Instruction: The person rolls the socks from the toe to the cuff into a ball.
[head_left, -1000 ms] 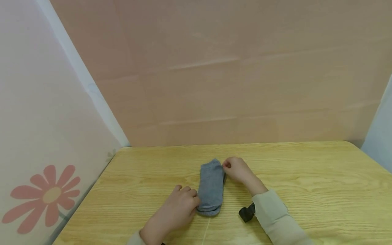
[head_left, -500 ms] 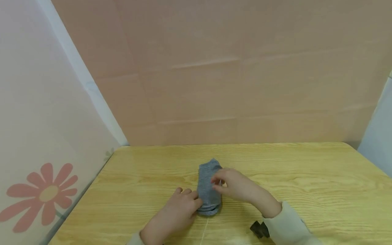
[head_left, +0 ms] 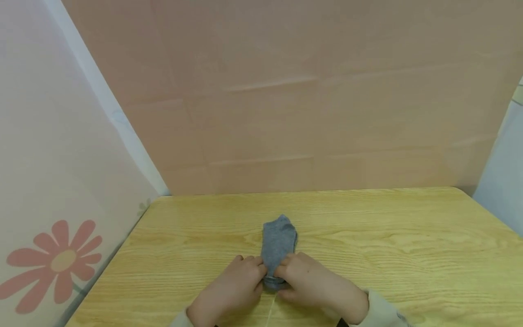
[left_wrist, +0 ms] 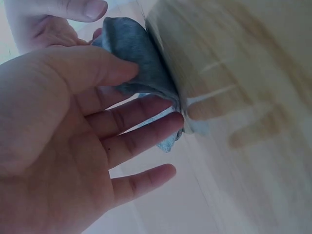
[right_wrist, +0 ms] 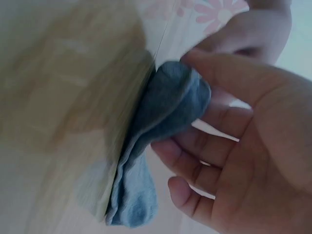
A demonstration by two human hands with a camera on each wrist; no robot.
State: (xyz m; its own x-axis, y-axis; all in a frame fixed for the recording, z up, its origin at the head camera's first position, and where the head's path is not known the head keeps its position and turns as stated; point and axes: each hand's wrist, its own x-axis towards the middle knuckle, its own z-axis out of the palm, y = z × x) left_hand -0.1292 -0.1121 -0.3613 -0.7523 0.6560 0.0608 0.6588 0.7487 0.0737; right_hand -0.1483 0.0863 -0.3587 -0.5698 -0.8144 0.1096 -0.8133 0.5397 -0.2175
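A pair of grey socks (head_left: pixel 278 243) lies flat, one on top of the other, with the layered end toward the person. My left hand (head_left: pixel 238 281) is at their left edge close to that end. In the left wrist view its thumb overlaps the socks (left_wrist: pixel 139 53) and the index finger goes behind them, while the other fingers stay extended. On the right side, my right hand (head_left: pixel 308 279) holds the near end, its fingers over the top and the thumb at the end. The right wrist view shows the stacked layers of the socks (right_wrist: pixel 168 97) between thumb and fingers.
The socks lie on a wood-grain table (head_left: pixel 388 240). Behind it rises a beige backdrop (head_left: pixel 306 113), and a pale panel with a pink flower (head_left: pixel 61 263) stands along the left side.
My right hand has come from the socks' far right corner down to their near end and now grips there. The left hand has stayed at the left edge.
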